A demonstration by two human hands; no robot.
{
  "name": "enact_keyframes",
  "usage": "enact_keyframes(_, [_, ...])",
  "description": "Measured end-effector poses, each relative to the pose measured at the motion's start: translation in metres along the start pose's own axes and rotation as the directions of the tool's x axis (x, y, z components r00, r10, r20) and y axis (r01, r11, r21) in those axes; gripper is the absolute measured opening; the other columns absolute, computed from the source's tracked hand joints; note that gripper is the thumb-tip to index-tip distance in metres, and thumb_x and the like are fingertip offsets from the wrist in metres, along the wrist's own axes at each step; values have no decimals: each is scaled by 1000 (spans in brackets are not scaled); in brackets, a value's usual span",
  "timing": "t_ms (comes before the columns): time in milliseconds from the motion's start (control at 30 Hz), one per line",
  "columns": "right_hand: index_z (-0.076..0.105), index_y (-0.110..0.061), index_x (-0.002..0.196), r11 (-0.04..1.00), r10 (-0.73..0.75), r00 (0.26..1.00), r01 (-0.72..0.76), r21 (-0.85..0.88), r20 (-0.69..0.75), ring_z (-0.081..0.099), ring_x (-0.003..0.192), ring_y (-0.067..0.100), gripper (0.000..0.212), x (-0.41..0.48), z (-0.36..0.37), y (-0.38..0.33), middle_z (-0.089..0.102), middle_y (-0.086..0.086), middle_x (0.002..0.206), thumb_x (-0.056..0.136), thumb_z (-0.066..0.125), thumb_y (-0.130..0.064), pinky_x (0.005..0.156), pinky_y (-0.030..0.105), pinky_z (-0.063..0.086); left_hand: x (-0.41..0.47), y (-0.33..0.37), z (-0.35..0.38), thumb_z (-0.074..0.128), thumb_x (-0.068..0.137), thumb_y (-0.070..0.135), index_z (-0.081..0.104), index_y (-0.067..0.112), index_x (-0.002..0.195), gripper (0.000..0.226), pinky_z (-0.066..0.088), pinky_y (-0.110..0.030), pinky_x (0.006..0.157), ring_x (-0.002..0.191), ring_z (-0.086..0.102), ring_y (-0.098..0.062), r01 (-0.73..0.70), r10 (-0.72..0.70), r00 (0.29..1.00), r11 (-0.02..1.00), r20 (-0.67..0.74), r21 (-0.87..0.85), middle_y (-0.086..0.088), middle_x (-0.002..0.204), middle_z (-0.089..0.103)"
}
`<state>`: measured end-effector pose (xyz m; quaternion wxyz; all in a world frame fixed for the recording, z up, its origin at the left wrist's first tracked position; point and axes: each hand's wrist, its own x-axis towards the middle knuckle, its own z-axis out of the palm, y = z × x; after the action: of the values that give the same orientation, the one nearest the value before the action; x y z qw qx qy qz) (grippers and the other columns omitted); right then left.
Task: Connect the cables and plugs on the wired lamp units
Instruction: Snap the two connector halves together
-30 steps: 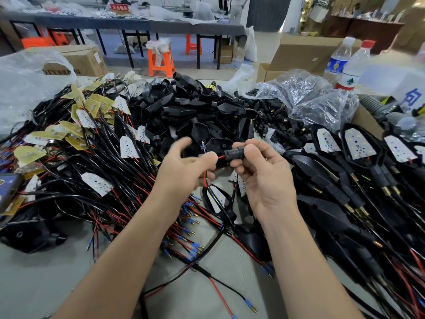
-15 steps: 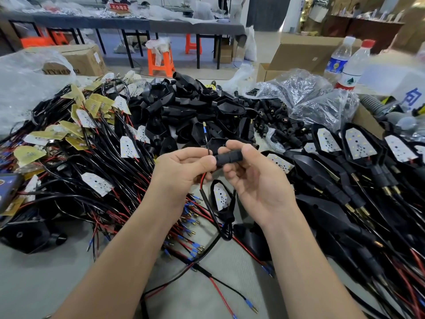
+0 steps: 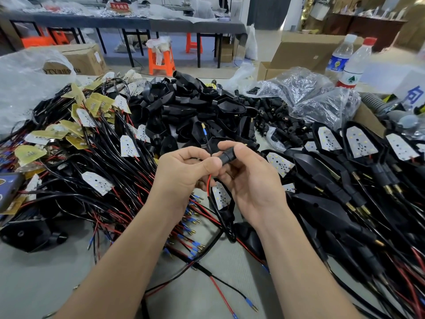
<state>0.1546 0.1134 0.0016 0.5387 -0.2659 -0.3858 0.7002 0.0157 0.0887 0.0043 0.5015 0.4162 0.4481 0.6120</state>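
Left hand (image 3: 184, 171) pinches red and black wires (image 3: 208, 183) at end of black plug (image 3: 228, 155). Right hand (image 3: 251, 180) grips plug, mid-air over surface centre. Lamp unit (image 3: 221, 195) dangles just below. Wire heap (image 3: 92, 162) crowds left, assembled lamps (image 3: 345, 192) right, housings (image 3: 190, 107) behind. Grey surface (image 3: 41, 279) shows at near-left edge.

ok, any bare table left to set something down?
Two patches. Bare table near-left, between the lone housing and the left arm. A strip between that and the right arm, crossed by loose wires. Elsewhere crowded: wire pile left, housings centre-back, lamps right.
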Motion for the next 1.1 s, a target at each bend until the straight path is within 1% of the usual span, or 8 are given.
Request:
enact_keyframes(200, [78, -13, 108, 1000, 1, 998, 0, 17, -55, 61, 60, 15, 31, -1, 0, 1, 75, 16, 92, 105, 48, -16, 61, 23, 54, 1, -2, -1, 91, 50, 39, 79, 27, 66, 24, 47, -16, 49, 49, 62, -7, 5, -5, 1000, 1000, -30, 18, -1, 64, 73])
enact_keyframes(433, [78, -11, 98, 1000, -13, 985, 12, -9, -170, 63, 54, 17, 41, 0, 0, 0, 76, 18, 88, 109, 41, -24, 53, 22, 52, 2, -7, 2, 88, 74, 12, 78, 24, 66, 17, 51, -18, 55, 53, 62, -9, 14, -11, 998, 999, -69, 38, -3, 66, 73])
enact_keyframes(567, [76, -7, 99, 997, -78, 938, 64, -53, -337, 61, 52, 14, 34, 3, -5, 1, 77, 16, 90, 107, 45, -19, 48, 20, 46, 3, -7, 3, 84, 76, 11, 72, 22, 62, 22, 52, -28, 73, 74, 66, -19, 36, -30, 996, 997, -84, 75, -14, 80, 75])
enact_keyframes(700, [81, -17, 93, 935, -326, 796, 193, -296, -511, 70, 78, 9, 29, 7, -14, 0, 80, 1, 92, 102, 53, -15, 66, 21, 51, 6, -4, -4, 73, 85, -6, 62, 15, 68, 29, 55, -19, 67, 81, 75, -10, 6, 1, 997, 995, -74, 96, -8, 85, 79])
enact_keyframes(800, [81, -21, 104, 764, -569, 699, 255, -593, -433, 71, 103, 4, 26, 8, -21, 3, 79, -9, 102, 99, 55, -20, 96, 32, 55, 6, -4, -6, 75, 84, -9, 68, 21, 67, 35, 57, -18, 67, 75, 73, -15, -13, 28, 993, 992, -119, 124, -9, 80, 77])
enact_keyframes(900, [80, -25, 103, 717, -595, 712, 260, -647, -373, 69, 85, 6, 26, 8, -22, 6, 78, -8, 92, 96, 55, -27, 84, 39, 57, 6, -5, -5, 77, 86, -3, 77, 21, 85, 24, 56, -18, 60, 65, 70, -14, -40, 68, 984, 985, -166, 166, -13, 80, 78])
enact_keyframes(1000, [79, -29, 93, 777, -524, 752, 228, -587, -401, 64, 70, 16, 24, 9, -21, 6, 77, -3, 79, 95, 54, -30, 71, 39, 52, 5, 0, -2, 68, 96, 3, 78, 17, 95, 17, 54, -19, 55, 62, 70, -10, -36, 41, 988, 999, -151, 31, -12, 86, 80])
enact_keyframes(1100, [78, -31, 84, 771, -507, 773, 210, -601, -381, 71, 74, 25, 26, 8, -20, 5, 75, 0, 72, 95, 54, -28, 81, 47, 58, 5, 5, -1, 52, 106, 10, 84, 18, 88, 38, 56, -20, 57, 67, 72, -10, 22, -32, 998, 977, -45, -213, -7, 90, 80])
